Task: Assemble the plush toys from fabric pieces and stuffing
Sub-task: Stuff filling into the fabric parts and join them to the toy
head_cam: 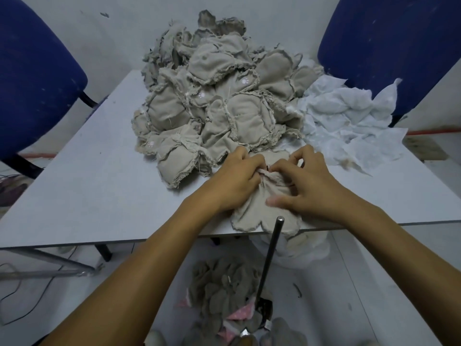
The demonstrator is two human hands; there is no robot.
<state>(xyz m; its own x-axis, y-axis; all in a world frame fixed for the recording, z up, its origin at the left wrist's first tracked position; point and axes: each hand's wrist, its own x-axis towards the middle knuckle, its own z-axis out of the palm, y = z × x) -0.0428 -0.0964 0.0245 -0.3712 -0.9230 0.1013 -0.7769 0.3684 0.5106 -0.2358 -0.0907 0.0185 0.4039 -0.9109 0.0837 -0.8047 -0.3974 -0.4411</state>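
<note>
Gripping flat fabric piece [259, 216], both hands [272, 181].

text: none legible | labels: none | numbers: none

Both hands, left [237, 178] and right [303, 184], pinch a beige fabric piece [259, 216] on the worktop [99, 191]; a heap of pieces [214, 101] lies just beyond them.

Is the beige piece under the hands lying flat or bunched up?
Mostly flat: the beige piece lies spread at the table edge, bunched only where left hand and right hand pinch it.
</note>
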